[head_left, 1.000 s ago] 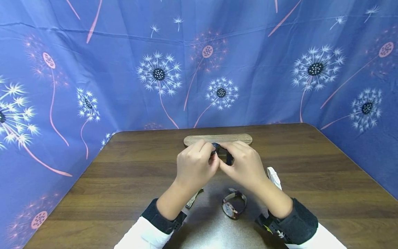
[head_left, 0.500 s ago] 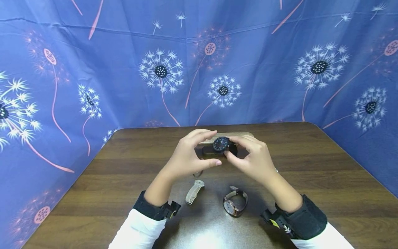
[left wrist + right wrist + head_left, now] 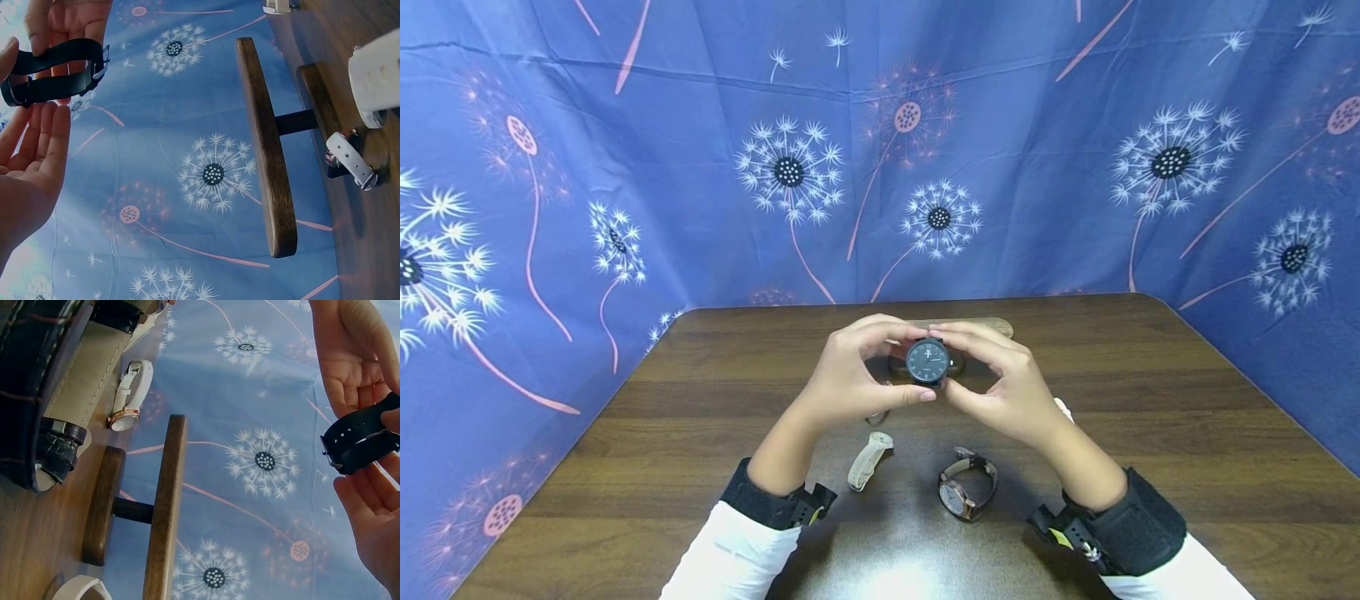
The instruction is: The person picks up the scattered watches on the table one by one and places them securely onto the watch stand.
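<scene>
A black wristwatch (image 3: 928, 362) is held up in front of me, its round dial facing the head camera. My left hand (image 3: 838, 375) grips it from the left, fingers at the top rim and thumb below. On the other side my right hand (image 3: 1018, 379) holds it likewise between fingers and thumb. The left wrist view shows the black strap (image 3: 59, 53) closed into a loop at its buckle. Behind the hands stands a wooden T-bar stand (image 3: 1000, 325), mostly hidden in the head view; its bar (image 3: 269, 156) and base (image 3: 319, 94) show in the left wrist view.
On the brown table (image 3: 737, 400) lie a cream-strapped watch (image 3: 870, 461) and a dark-strapped watch (image 3: 967, 487) with a rose-gold case. A white watch (image 3: 1063, 408) is partly behind my right forearm. Another watch (image 3: 877, 418) is mostly hidden by my left hand. A blue dandelion cloth (image 3: 1037, 167) hangs behind.
Both hands first worked close together at the black watch. Then the left hand spread away while the right held it. Now both hands hold it, and its dial has turned to face me.
</scene>
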The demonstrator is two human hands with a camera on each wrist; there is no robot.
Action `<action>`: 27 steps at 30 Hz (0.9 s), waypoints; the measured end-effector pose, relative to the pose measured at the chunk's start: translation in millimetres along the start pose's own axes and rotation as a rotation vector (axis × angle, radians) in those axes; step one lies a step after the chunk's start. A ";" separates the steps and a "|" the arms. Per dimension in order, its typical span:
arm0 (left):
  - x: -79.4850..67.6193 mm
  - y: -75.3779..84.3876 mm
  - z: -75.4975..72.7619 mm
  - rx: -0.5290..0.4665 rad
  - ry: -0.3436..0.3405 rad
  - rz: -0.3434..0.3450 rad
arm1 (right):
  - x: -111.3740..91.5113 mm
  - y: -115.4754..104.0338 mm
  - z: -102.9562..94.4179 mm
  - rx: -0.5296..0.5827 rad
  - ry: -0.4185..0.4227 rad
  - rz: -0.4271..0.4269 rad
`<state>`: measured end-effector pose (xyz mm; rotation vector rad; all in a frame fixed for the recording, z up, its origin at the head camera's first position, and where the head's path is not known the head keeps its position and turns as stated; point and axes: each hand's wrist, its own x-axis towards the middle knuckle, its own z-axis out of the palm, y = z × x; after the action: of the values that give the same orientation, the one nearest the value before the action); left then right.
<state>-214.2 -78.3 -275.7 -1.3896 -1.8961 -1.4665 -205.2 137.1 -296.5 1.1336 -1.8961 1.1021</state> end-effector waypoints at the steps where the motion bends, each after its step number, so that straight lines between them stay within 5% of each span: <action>1: 0.2 0.4 0.0 0.007 0.003 0.002 | -0.2 -0.1 0.0 -0.002 -0.002 0.001; 6: 0.4 1.7 -1.8 0.045 0.021 0.003 | 1.7 -2.1 -1.0 -0.024 -0.012 -0.011; 12: -7.3 -1.7 -15.4 0.138 0.072 -0.075 | 3.4 -0.2 -17.9 -0.058 -0.039 0.040; 20: -21.5 -14.9 -48.7 0.308 0.140 -0.246 | 14.7 27.8 -50.0 -0.119 -0.060 0.114; 27: -25.1 -26.1 -68.0 0.338 0.153 -0.350 | 18.9 58.2 -65.7 -0.278 -0.160 0.148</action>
<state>-243.3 -149.4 -281.8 -0.8022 -2.2359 -1.2714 -258.2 205.0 -271.4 0.9604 -2.2079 0.8103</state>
